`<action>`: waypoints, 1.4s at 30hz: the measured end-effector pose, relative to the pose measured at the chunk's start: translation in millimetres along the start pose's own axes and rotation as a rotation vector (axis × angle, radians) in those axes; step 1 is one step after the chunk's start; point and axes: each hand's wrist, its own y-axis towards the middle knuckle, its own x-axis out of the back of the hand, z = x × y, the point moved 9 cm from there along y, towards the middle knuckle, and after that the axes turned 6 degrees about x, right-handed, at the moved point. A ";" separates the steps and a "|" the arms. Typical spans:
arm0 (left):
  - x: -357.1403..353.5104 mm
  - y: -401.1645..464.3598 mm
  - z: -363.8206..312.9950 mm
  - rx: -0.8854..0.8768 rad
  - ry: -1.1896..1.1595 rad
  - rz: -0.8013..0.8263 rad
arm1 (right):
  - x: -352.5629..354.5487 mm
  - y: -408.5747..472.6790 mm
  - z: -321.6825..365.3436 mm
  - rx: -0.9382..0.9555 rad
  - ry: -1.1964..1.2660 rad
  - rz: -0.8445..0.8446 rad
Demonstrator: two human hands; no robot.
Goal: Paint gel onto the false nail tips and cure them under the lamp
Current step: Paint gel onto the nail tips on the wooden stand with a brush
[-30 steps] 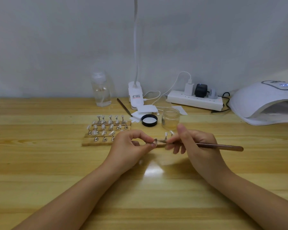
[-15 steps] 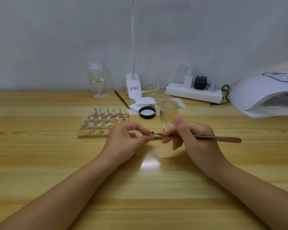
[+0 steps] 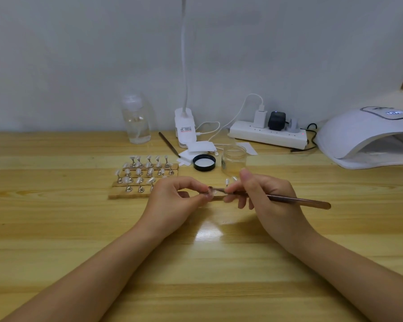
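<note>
Above a pale wooden counter, the left hand pinches a small clear false nail tip in its grip. The right hand grips a thin brown metal brush, its tip touching that nail. A white domed curing lamp sits far right.

The nail tip pinched in the left hand is largely covered by fingertips; its coating cannot be judged. The brush bristles are too small to resolve. The curing lamp is cut off at the right edge; its display is unreadable. The desk lamp head lies beyond the top edge.
</note>
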 end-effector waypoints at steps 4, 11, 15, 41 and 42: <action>1.5 1.3 2.8 0.016 -0.009 -0.015 | 2.0 -3.0 1.9 0.017 0.043 -0.008; -0.7 1.1 -0.2 0.000 -0.035 0.024 | 2.2 -3.3 6.3 0.053 0.014 -0.012; -1.4 1.2 1.3 0.009 -0.031 0.032 | 4.8 -2.0 5.4 0.045 -0.022 -0.046; -3.2 1.9 1.2 -0.040 -0.032 0.042 | -0.1 -3.6 2.7 0.026 0.016 -0.008; -3.4 1.7 1.0 -0.040 -0.029 0.043 | 1.7 -3.6 2.5 0.029 0.016 -0.024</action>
